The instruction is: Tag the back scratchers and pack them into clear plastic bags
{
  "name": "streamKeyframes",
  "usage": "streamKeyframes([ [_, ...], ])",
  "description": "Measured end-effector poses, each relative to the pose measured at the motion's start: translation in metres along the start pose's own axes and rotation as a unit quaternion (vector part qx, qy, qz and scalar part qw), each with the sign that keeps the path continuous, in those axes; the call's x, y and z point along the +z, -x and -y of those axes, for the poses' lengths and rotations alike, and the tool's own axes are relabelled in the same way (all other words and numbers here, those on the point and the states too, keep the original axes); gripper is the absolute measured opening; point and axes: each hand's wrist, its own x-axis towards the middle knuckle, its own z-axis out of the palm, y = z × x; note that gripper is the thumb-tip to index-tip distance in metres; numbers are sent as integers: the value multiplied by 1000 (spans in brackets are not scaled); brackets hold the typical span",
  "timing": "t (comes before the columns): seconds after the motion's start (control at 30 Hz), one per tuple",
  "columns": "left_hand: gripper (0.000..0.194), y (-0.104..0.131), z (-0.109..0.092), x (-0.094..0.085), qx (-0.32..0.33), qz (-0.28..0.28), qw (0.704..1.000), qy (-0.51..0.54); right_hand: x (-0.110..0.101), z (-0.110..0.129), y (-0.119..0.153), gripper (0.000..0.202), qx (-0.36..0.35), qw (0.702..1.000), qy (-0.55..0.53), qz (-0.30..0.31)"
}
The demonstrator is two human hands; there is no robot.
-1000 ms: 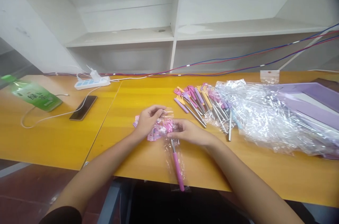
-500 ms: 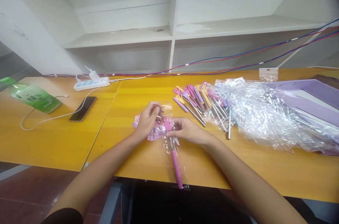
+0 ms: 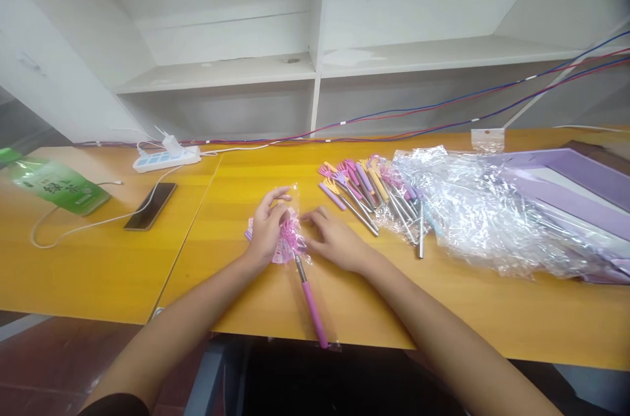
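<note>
A pink hand-shaped scratcher with a metal rod and pink handle (image 3: 314,314) lies in a clear plastic sleeve, its handle end at the table's front edge. My left hand (image 3: 266,230) is closed on the sleeve beside the scratcher's head. Just right of the head, my right hand (image 3: 335,239) has its fingers apart, with nothing visibly held. Pink printed cards (image 3: 282,252) lie under and beside my left hand. Farther back to the right is a pile of pink, purple and yellow scratchers (image 3: 364,187).
A heap of clear plastic sleeves (image 3: 472,212) covers the right side, beside a purple box (image 3: 566,170). On the left are a green bottle (image 3: 59,185), a phone (image 3: 150,206) and a white power strip (image 3: 166,158). Cables run along the back.
The scratcher's head and sleeve have shifted left to my left hand. My right hand has come away from the scratcher, and its fingers have spread.
</note>
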Motion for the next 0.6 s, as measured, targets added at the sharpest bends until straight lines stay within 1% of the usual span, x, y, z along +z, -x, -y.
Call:
streamKeyframes([
  [0.1,38,1,-3,0,18,-6,1000,2,8,8,1,43,-4,999,32,4],
  [0.2,42,0,-5,-1,11,-8,1000,6,8,8,1,33,9,999,44,10],
  [0.3,42,-2,-5,-1,2,-6,1000,13,5,3,2,26,31,999,26,13],
  [0.37,42,-2,-4,-1,-1,3,1000,17,1,0,2,26,50,999,0,10],
  [0.53,44,-2,-3,-1,-14,38,999,2,-13,-7,1,23,101,987,-118,49],
  [0.57,45,-2,-2,-1,-17,49,999,-8,-16,-9,1,24,107,983,-142,42],
  [0.6,47,-2,-1,-1,-18,62,998,-21,-20,-11,0,26,111,980,-165,21],
])
